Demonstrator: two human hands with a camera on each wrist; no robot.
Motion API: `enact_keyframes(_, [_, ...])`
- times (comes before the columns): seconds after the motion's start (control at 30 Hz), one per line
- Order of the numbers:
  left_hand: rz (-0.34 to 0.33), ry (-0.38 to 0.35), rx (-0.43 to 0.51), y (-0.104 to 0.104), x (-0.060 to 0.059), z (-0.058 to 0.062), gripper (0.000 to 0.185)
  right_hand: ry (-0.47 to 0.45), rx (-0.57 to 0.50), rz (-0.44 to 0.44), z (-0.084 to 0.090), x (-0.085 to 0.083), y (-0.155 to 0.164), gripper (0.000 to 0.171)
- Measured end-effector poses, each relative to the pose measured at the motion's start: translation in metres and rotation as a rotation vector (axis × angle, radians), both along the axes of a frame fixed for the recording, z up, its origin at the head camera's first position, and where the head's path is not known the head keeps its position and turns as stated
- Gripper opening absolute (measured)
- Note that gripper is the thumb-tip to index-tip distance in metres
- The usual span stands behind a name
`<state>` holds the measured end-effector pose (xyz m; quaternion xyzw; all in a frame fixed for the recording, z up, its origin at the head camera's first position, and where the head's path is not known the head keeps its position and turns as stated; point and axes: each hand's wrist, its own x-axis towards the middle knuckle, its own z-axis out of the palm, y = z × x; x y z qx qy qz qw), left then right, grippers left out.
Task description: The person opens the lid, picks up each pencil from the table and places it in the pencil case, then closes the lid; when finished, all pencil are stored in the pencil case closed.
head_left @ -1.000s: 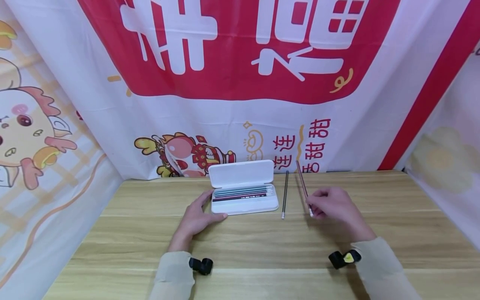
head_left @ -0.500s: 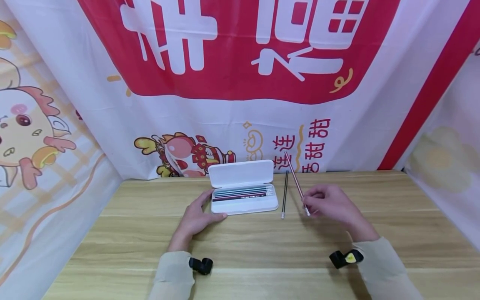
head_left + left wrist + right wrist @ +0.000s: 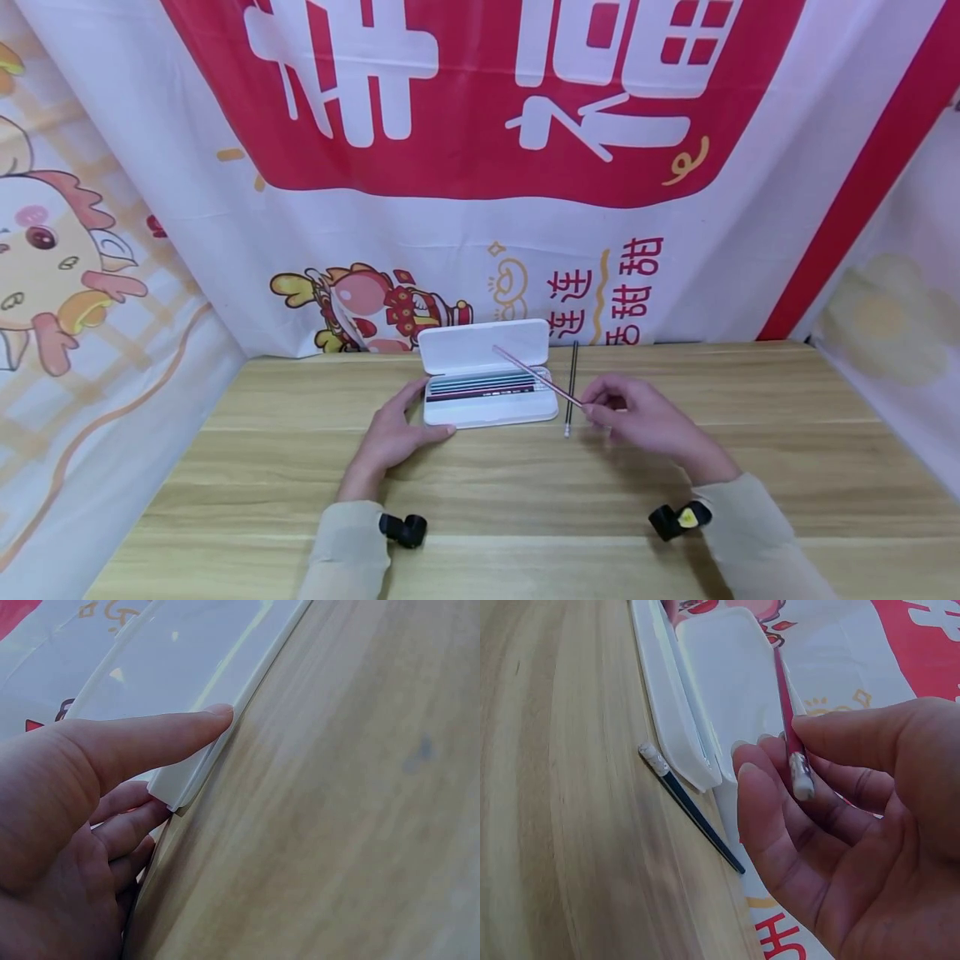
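The white pencil case [image 3: 491, 415] lies with its lid raised [image 3: 480, 346], several pencils [image 3: 480, 387] side by side in its tray. At its left end my left hand [image 3: 393, 433] grips it, thumb along the front edge and fingers around the end, as the left wrist view shows on the case [image 3: 195, 660]. My right hand [image 3: 637, 417] pinches a dark red pencil [image 3: 786, 697] near its white eraser end. In the head view that pencil slants over the case's right end. Left of the right hand, a black pencil [image 3: 573, 375] with a white eraser lies on the table.
The wood-grain table [image 3: 487, 508] runs back to a printed red and white cloth [image 3: 480, 167]. More printed cloth [image 3: 97, 400] hangs at the left side. A black wrist camera [image 3: 678, 521] sits at the right sleeve.
My right hand has moved left with the dark red pencil, whose far end has swung left over the case. My left hand and the black pencil have stayed in place.
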<state>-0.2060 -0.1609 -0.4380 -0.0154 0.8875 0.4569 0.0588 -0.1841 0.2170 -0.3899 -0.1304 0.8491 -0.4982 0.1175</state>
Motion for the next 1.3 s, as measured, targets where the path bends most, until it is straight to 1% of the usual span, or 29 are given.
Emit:
enact_keyframes(0.17, [0.002,-0.006,0.004,-0.001,-0.001,-0.002,0.095,0.036,0.06,-0.016,-0.001,-0.011,-0.009,0.02])
enact_keyframes(0.33, [0.013,-0.014,0.006,-0.002,-0.001,-0.003,0.096,0.116,0.153,-0.055,0.0,-0.03,-0.025,0.014])
enact_keyframes(0.4, [0.008,-0.009,0.008,-0.002,0.0,-0.004,0.096,0.167,0.168,-0.06,-0.001,-0.038,-0.032,0.012])
enact_keyframes(0.5, [0.003,-0.002,0.011,-0.002,0.001,-0.003,0.096,0.207,0.162,-0.074,-0.005,-0.047,-0.043,0.01])
enact_keyframes(0.73, [-0.001,0.005,0.008,0.0,0.001,-0.003,0.096,0.172,0.138,-0.159,-0.016,-0.06,-0.062,0.013])
enact_keyframes(1.03, [0.003,0.008,0.0,0.0,0.0,-0.003,0.096,0.195,0.141,-0.198,-0.028,-0.071,-0.078,0.008])
enact_keyframes(1.3, [0.011,0.006,0.0,-0.001,0.0,-0.001,0.095,0.213,0.173,-0.211,-0.038,-0.074,-0.088,0.005])
